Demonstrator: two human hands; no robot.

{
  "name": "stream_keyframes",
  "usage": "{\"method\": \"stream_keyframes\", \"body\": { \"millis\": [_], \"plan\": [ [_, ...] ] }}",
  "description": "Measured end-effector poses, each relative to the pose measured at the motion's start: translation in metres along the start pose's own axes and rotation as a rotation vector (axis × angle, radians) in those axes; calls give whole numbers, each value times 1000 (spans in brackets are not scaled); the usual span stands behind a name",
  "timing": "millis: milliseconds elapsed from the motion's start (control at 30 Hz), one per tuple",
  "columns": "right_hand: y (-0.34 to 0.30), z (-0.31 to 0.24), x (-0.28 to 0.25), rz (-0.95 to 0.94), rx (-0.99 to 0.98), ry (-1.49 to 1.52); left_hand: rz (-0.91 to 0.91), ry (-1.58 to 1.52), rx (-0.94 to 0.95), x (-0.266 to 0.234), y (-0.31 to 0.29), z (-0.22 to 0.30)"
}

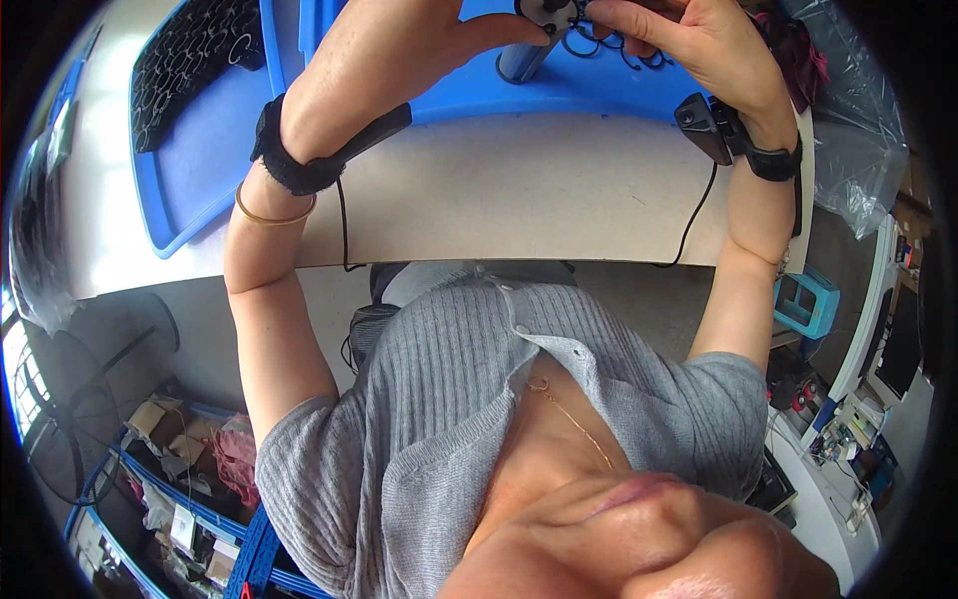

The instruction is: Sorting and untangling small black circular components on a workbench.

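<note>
Face (609, 549) nearest; left thumb (509, 32) touches cylinder (522, 64), grip unclear; right fingers (627, 17) pinch black rings (652, 62).

No legible lettering, labels, brands, numbers or signs on any surface in view.

- A pale worktable (559, 190), its near edge bowed by the lens, spans the upper part of the view.
- Grey floor (629, 309) shows beneath it.
- Bright light comes through a barred window (24, 379) at the far left.
- Blue-framed shelving (257, 554), crowded, fills the lower left.
- Right: a white desk (828, 509), a dark screen (901, 339), a turquoise frame (823, 298).
</note>
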State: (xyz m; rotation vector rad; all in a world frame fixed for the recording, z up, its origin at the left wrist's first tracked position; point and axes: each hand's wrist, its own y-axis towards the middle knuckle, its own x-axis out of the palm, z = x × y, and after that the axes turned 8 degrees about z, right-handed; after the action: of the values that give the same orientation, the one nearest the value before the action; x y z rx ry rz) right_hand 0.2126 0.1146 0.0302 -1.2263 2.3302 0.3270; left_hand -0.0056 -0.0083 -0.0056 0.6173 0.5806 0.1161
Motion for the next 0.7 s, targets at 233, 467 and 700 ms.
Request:
{"method": "stream_keyframes", "body": {
  "millis": [233, 467, 700],
  "plan": [
    [0, 0, -6, 28, -45, -2, -21, 124, -11, -2, 0, 15],
    [1, 8, -45, 317, -171, -137, -26, 75, -5, -6, -1, 6],
    [23, 46, -78, 341, -8, -347, -5, 39, -8, -6, 0, 10]
  ]
}}
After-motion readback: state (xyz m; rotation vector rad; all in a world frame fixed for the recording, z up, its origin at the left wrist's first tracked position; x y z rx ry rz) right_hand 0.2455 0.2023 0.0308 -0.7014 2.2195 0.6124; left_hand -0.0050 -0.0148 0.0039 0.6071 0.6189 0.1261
